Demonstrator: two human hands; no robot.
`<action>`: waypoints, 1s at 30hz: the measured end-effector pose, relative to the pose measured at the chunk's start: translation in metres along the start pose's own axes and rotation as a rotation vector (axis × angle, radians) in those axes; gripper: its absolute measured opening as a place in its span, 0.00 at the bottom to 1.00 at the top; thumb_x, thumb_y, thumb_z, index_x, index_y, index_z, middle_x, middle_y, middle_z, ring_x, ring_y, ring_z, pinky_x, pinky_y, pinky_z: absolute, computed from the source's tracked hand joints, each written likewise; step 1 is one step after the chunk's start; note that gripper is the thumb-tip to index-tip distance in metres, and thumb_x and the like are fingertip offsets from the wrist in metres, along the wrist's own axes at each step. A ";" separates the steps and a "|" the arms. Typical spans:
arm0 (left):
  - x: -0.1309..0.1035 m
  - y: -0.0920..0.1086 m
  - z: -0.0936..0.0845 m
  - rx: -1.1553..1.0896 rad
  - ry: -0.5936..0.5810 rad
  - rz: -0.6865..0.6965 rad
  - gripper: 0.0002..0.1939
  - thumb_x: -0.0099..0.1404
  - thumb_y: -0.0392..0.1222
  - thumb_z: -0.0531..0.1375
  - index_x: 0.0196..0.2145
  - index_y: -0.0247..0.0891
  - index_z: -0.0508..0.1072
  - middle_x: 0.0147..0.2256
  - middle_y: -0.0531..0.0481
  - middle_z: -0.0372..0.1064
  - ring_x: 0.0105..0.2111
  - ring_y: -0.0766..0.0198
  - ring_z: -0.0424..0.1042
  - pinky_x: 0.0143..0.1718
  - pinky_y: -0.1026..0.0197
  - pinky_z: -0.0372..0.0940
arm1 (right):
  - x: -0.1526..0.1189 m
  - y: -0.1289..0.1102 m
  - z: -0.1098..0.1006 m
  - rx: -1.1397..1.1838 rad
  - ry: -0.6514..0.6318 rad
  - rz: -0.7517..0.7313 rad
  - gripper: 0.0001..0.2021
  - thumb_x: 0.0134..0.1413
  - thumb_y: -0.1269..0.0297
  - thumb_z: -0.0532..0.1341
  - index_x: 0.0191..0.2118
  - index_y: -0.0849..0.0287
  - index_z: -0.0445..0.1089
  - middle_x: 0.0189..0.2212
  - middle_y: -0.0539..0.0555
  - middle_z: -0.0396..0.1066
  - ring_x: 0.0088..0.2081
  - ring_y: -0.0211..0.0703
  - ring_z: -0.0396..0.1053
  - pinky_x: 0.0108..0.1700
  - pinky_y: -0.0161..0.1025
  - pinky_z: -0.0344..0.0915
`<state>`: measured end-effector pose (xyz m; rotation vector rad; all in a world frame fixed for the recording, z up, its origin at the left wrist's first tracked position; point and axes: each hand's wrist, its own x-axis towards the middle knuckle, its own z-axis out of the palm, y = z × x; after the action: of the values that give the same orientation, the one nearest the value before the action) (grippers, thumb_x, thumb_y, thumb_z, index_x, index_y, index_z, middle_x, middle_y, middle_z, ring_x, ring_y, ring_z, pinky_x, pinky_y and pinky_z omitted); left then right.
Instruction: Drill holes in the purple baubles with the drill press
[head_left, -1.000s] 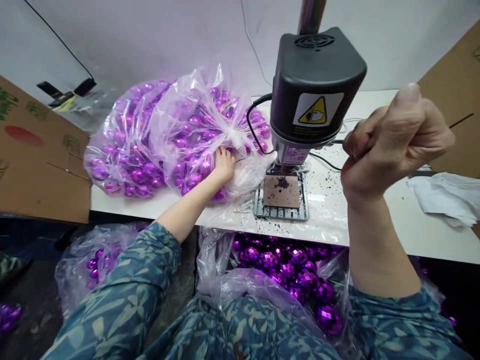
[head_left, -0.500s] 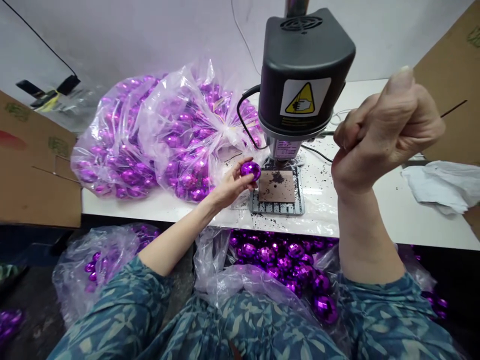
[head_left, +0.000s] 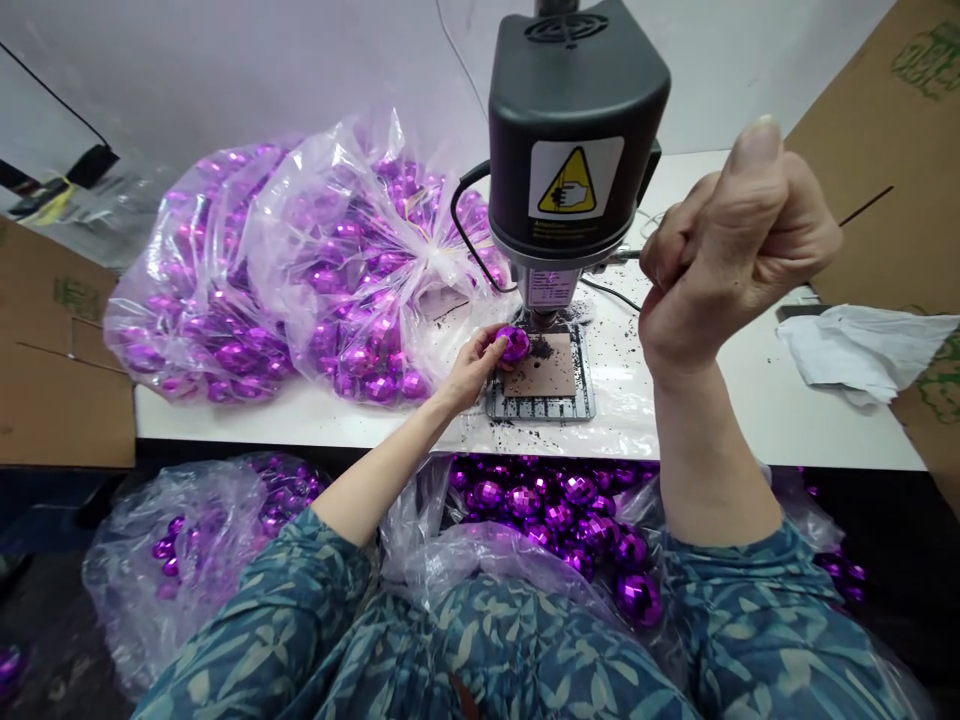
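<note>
Left hand (head_left: 472,375) is gripping a purple mirror-faceted ball (head_left: 515,345) between thumb and fingers, at the left edge of the brown board (head_left: 551,378) under the drill press (head_left: 577,110); can't tell if ball and board are touching. Right hand (head_left: 739,245) is closing in a fist around the lever (head_left: 624,256). Dark shavings (head_left: 544,348) are littering board and desk (head_left: 630,420). Ball is looking light, hard-shelled, slick, probably hollow, likely cracking or scuffing under a hard squeeze; best holding it round its sides, fingertips spread.
</note>
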<state>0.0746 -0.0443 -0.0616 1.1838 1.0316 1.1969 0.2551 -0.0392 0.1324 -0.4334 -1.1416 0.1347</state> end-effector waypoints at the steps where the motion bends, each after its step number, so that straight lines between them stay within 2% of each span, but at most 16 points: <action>1: 0.001 -0.001 0.001 0.003 0.008 0.009 0.33 0.64 0.64 0.68 0.57 0.39 0.73 0.53 0.41 0.77 0.46 0.57 0.78 0.39 0.58 0.75 | 0.000 0.000 0.000 -0.001 -0.005 -0.005 0.28 0.67 0.50 0.58 0.20 0.58 0.50 0.13 0.42 0.49 0.15 0.24 0.51 0.21 0.32 0.48; 5: 0.002 -0.002 0.006 0.038 0.016 0.058 0.29 0.63 0.60 0.71 0.53 0.40 0.75 0.48 0.43 0.80 0.46 0.57 0.79 0.44 0.58 0.74 | -0.001 0.002 -0.001 -0.036 -0.010 -0.011 0.27 0.68 0.49 0.56 0.21 0.58 0.50 0.14 0.42 0.48 0.16 0.22 0.50 0.23 0.31 0.48; 10: 0.001 -0.004 0.013 0.034 -0.013 0.075 0.30 0.62 0.59 0.72 0.53 0.38 0.73 0.42 0.45 0.80 0.43 0.58 0.79 0.47 0.57 0.72 | -0.001 0.002 -0.001 -0.009 -0.015 -0.013 0.27 0.67 0.49 0.58 0.22 0.58 0.48 0.14 0.41 0.48 0.15 0.23 0.50 0.22 0.31 0.46; 18: 0.003 -0.010 0.020 0.180 -0.059 0.150 0.25 0.66 0.51 0.69 0.56 0.39 0.71 0.50 0.42 0.78 0.50 0.56 0.77 0.54 0.52 0.70 | -0.001 0.002 0.000 -0.004 -0.012 -0.017 0.27 0.68 0.52 0.58 0.21 0.58 0.48 0.14 0.42 0.46 0.16 0.23 0.50 0.22 0.31 0.48; 22: -0.001 -0.015 0.021 0.348 -0.078 0.194 0.26 0.65 0.47 0.70 0.57 0.40 0.72 0.50 0.43 0.77 0.48 0.56 0.77 0.53 0.51 0.71 | -0.002 0.004 0.000 0.004 -0.008 -0.047 0.26 0.68 0.52 0.57 0.22 0.59 0.51 0.15 0.42 0.47 0.16 0.22 0.50 0.23 0.30 0.50; 26: -0.006 -0.017 0.020 0.527 -0.037 0.274 0.27 0.64 0.47 0.72 0.58 0.43 0.73 0.49 0.44 0.75 0.49 0.54 0.75 0.53 0.49 0.71 | -0.002 0.006 -0.001 0.046 -0.015 -0.034 0.25 0.67 0.52 0.57 0.22 0.59 0.53 0.15 0.42 0.47 0.16 0.22 0.50 0.22 0.31 0.50; 30: -0.007 -0.012 0.018 0.580 -0.026 0.289 0.27 0.62 0.48 0.73 0.56 0.42 0.75 0.50 0.42 0.74 0.53 0.51 0.73 0.56 0.47 0.70 | -0.002 0.001 0.000 0.079 -0.002 0.009 0.26 0.64 0.51 0.61 0.21 0.58 0.51 0.14 0.42 0.46 0.15 0.24 0.49 0.21 0.34 0.45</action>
<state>0.0932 -0.0526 -0.0713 1.8446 1.2640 1.1265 0.2544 -0.0384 0.1306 -0.3681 -1.1329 0.1872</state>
